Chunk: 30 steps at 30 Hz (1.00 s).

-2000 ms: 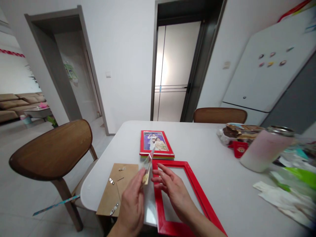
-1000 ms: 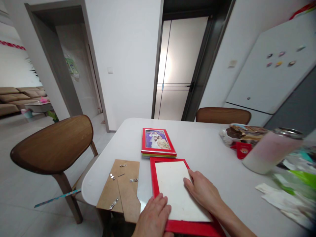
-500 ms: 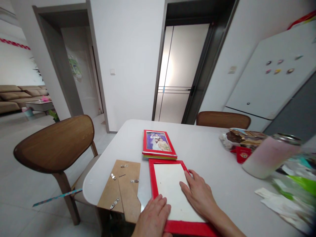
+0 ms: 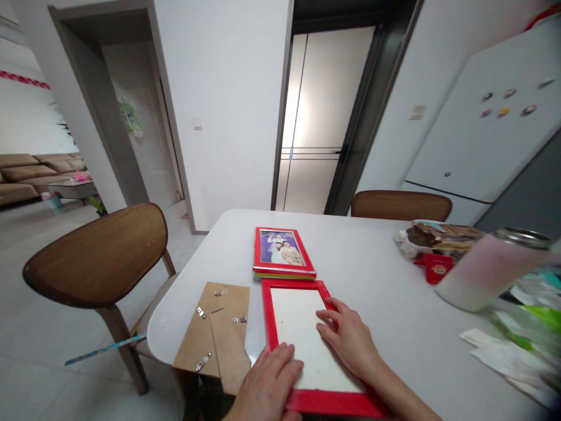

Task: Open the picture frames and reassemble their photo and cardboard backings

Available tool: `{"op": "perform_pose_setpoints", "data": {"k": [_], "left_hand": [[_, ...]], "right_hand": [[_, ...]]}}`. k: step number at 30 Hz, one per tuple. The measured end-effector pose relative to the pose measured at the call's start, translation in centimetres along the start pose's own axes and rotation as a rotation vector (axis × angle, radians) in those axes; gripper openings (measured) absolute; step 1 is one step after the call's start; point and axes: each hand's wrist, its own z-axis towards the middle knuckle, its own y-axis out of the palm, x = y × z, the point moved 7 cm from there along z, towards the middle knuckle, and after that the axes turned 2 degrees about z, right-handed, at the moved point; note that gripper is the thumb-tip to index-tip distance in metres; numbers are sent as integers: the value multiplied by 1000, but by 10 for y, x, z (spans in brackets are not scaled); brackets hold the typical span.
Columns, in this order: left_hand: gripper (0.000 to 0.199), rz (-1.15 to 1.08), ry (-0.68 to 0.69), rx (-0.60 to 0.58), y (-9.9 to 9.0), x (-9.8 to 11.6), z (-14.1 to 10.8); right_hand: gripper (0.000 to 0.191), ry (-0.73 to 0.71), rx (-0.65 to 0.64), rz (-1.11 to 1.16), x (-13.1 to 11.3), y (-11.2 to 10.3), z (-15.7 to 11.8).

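A red picture frame point(image 4: 272, 318) lies on the table in front of me, with a white sheet point(image 4: 302, 333) filling its middle. My left hand point(image 4: 274, 377) rests over the frame's lower left corner, its fingers lying flat and reaching onto the sheet. On the right side, my right hand point(image 4: 348, 336) lies with fingers apart and slightly bent, fingertips touching the sheet and the red edge. Left of the frame is a brown backing board point(image 4: 228, 327) with metal clips and a stand flap. Just beyond the frame sits another red picture frame point(image 4: 256, 251) holding a photo, stacked on something yellow-green.
A pink and white tumbler point(image 4: 486, 275) stands on the right of the white table point(image 4: 350, 257), near a red packet point(image 4: 438, 269), a snack bag point(image 4: 442, 237) and crumpled tissue point(image 4: 504, 354). A wooden chair point(image 4: 96, 257) is at the left; another chair point(image 4: 401, 204) is behind the table.
My right hand has shifted slightly left and its fingers have bent a little more. My left hand stays at the lower left corner. The view has tilted slightly.
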Motion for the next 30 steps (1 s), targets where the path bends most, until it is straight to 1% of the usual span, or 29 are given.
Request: {"op": "perform_pose_setpoints", "data": {"k": [2,4,5,7,8,10,11,13,15,17,19,21,22,23,25,27,28,30], "left_hand": [[67,-5,-36,-4,-9,-1,-4],[71,23,-103,-5,-22,-10,-15],[73,51,-151,6,-29,-19,-23],[77,130,-271,54,-43,-46,-45],[78,180,-335,87,-50,-62,-58],[74,296,-435,194,-63,-94,-81],[68,336,-446,255,-69,-106,-91],[55,363,-417,347,-75,-122,-103],[45,361,-374,401,-77,-129,-108],[39,363,-351,437,-80,-129,-108],[33,355,-357,480,-83,-125,-106],[31,343,-377,528,-88,-119,-104],[33,342,-374,540,-89,-115,-103],[36,344,-352,540,-90,-108,-102],[52,359,-246,521,-90,-90,-98],[68,364,-130,505,-89,-68,-94],[72,358,-87,503,-88,-57,-92],[73,325,-24,485,-83,-36,-82]], "right_hand": [[33,-43,20,-123,-5,1,-3],[36,-78,29,-176,-9,0,-7],[36,-95,37,-182,-12,-1,-10],[31,-148,39,-144,-27,-5,-16],[30,-181,26,-95,-39,-5,-21],[29,-270,-51,37,-75,2,-32],[30,-324,-127,90,-97,11,-38],[32,-433,-253,146,-142,32,-51],[41,-457,-293,152,-173,53,-59],[49,-431,-291,146,-189,71,-60],[51,-395,-284,186,-192,83,-59],[53,-376,-296,286,-189,86,-59],[53,-371,-300,344,-187,83,-60],[54,-368,-305,393,-185,79,-61],[56,-361,-306,450,-181,64,-63],[55,-367,-278,466,-176,40,-64],[54,-375,-263,468,-172,27,-65],[50,-380,-239,467,-159,0,-64]]}}
